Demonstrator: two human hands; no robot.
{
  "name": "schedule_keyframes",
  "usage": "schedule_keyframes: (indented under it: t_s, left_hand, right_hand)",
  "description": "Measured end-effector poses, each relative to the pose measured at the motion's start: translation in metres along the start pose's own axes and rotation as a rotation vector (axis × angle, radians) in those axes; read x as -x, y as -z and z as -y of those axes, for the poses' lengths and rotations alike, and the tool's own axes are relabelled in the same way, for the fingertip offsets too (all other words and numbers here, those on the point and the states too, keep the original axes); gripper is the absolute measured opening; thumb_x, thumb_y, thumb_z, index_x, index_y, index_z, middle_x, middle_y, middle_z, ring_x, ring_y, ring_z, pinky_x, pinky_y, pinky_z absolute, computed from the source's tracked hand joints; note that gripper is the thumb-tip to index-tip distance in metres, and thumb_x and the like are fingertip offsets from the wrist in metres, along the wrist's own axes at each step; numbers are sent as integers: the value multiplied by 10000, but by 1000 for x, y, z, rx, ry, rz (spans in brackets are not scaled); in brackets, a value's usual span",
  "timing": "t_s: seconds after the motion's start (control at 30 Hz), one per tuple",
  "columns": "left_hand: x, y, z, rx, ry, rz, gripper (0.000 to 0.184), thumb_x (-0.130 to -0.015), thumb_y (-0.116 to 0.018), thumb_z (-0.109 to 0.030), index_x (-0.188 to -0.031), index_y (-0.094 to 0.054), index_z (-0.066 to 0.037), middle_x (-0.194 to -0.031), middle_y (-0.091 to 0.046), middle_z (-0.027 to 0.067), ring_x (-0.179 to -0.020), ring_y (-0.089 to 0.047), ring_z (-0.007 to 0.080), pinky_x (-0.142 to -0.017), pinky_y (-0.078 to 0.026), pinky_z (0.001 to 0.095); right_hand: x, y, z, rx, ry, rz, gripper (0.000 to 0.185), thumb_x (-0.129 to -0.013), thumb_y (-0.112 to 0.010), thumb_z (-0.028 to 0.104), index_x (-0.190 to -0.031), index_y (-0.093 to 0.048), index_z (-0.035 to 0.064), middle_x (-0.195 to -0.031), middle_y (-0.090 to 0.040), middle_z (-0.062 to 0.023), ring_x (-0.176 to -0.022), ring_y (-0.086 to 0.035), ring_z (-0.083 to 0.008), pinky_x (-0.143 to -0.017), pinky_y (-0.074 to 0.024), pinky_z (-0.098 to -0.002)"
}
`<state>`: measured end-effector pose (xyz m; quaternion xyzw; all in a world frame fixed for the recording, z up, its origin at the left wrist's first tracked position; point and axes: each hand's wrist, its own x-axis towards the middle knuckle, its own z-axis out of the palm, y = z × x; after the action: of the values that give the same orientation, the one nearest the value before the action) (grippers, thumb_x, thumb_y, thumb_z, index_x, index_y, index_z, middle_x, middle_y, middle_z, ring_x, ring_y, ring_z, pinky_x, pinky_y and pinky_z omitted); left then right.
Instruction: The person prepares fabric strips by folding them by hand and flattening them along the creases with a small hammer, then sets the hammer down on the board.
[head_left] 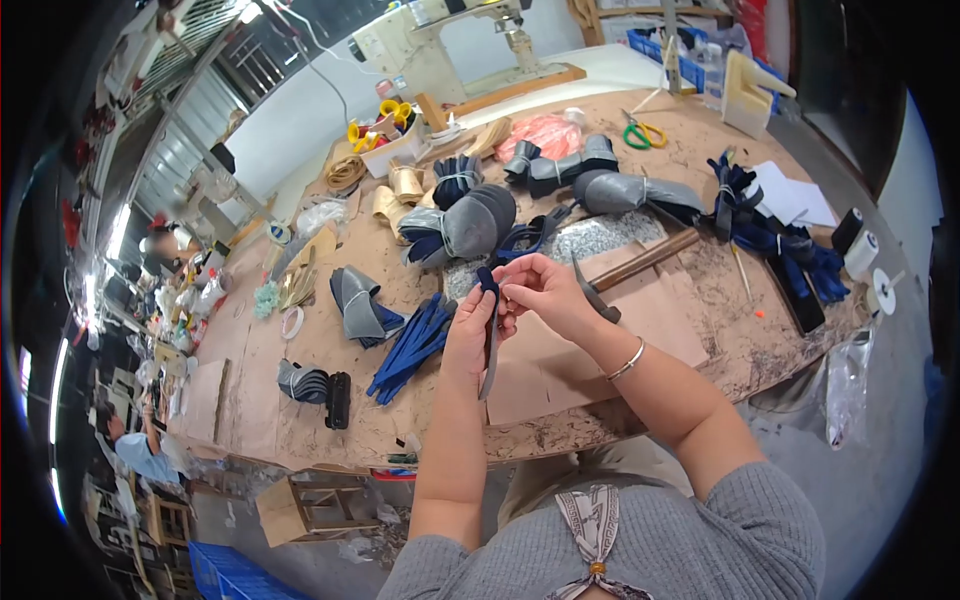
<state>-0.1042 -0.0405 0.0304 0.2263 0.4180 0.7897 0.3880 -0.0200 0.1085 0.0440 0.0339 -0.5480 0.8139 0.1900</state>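
In front of me, a narrow strip (490, 352), dark blue at its top end and greyish below, hangs from my left hand (468, 326). The fingers of that hand are closed around its upper part. My right hand (543, 288) is at the strip's top end, thumb and fingertips pinched together there; what exactly sits between them is too small to make out. A hammer (645, 262) with a wooden handle lies just beyond my right hand. Left of my left hand is a pile of blue strips (412, 345) on the table.
Tied grey-and-blue bundles (470, 225) lie across the worktable (240, 400). Green-and-yellow scissors (643, 132) are near the back. A phone (795, 295) and thread spools (862, 255) sit at right. A sewing machine (440, 50) stands behind. Another person (135, 450) is at far left.
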Motion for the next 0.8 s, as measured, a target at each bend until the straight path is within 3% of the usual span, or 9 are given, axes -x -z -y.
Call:
schedule_keyframes:
  t_s: [0.17,0.53,0.8]
  left_hand:
    - [-2,-2,4,-98,-39,-54,338,-1002,-571,-217,-1316,-563,-92,-839,-594,-11,-701,-579,107,-613,-478,238]
    - [-1,-9,5,-262,-132,-136,350,-1011,-550,-189,-1340,-553,-69,-898,-620,-12,-747,-573,89,-671,-476,237]
    - [-3,-18,11,-374,-257,-149,343,-1000,-563,-160,-1313,-569,-19,-911,-626,-4,-779,-561,80,-699,-478,236]
  right_hand:
    - [2,0,3,52,12,-29,216,-892,-662,31,-1068,-545,-13,-872,-664,-65,-780,-657,-106,-689,-564,-257]
    - [-1,4,-5,168,25,-91,265,-854,-675,8,-1058,-507,4,-886,-658,-54,-788,-634,-87,-703,-536,-239]
    - [2,-2,-4,120,59,-100,222,-884,-646,-12,-992,-463,51,-879,-575,-4,-768,-587,-59,-693,-497,-208]
